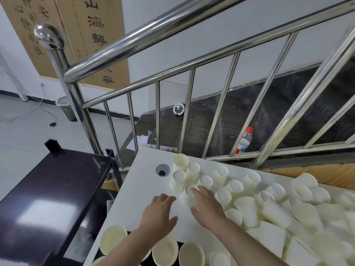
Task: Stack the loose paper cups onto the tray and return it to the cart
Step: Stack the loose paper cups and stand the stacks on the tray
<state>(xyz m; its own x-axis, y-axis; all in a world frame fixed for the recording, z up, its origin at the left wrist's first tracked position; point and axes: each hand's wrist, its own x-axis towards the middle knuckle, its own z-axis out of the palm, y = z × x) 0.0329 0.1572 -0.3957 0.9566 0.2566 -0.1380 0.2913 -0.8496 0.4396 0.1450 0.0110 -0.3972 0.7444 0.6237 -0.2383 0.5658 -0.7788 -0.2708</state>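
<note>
I see both hands over the white flat tabletop [146,189]. My left hand [160,210] is spread with relaxed fingers, holding nothing. My right hand [207,205] lies with straight fingers on one upside-down cream paper cup [189,196]. Many loose cream paper cups [269,204] cover the right part of the tabletop, some standing, some fallen. Upright cups [165,250] stand at the near edge. A dark glossy cart [48,189] is at the left. Behind is a shiny steel stair railing [172,31], and a clear plastic bottle with red cap [245,140] stands on dark steps.
</note>
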